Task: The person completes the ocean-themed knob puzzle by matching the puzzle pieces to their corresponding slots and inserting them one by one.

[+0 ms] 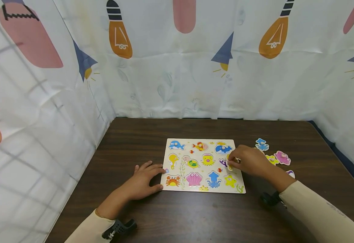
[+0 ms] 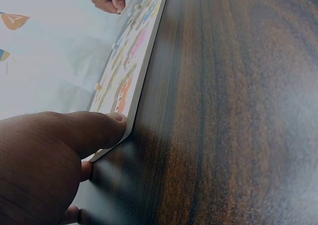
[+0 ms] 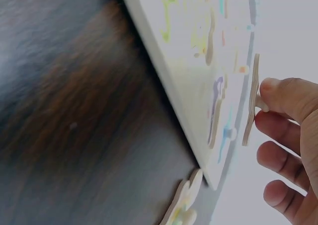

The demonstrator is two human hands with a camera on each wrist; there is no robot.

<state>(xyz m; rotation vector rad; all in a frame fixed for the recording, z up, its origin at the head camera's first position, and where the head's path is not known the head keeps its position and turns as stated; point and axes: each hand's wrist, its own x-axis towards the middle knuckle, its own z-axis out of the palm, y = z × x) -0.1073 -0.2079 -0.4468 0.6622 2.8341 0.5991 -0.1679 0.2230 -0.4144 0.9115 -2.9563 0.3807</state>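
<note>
A pale wooden puzzle board [image 1: 187,141] printed with sea animals lies flat on the table. My left hand [image 1: 143,180] rests at its left edge, with the thumb [image 2: 102,130] on the near corner in the left wrist view and the fingers spread along the side. Over the board's right side, my right hand [image 1: 249,160] pinches a thin knobbed puzzle piece [image 3: 252,103] by its knob. That piece stands nearly on edge in the right wrist view, apart from the board, its printed face hidden. Knobs stand up from several pictures on the board.
Right of the board lie loose pieces: a blue one [image 1: 262,144], a yellow one [image 1: 272,159], a pink one [image 1: 282,158] and a purple-edged one [image 1: 290,173] partly behind the right wrist. The dark wooden table [image 1: 177,216] meets a patterned white curtain [image 1: 170,84] at the back.
</note>
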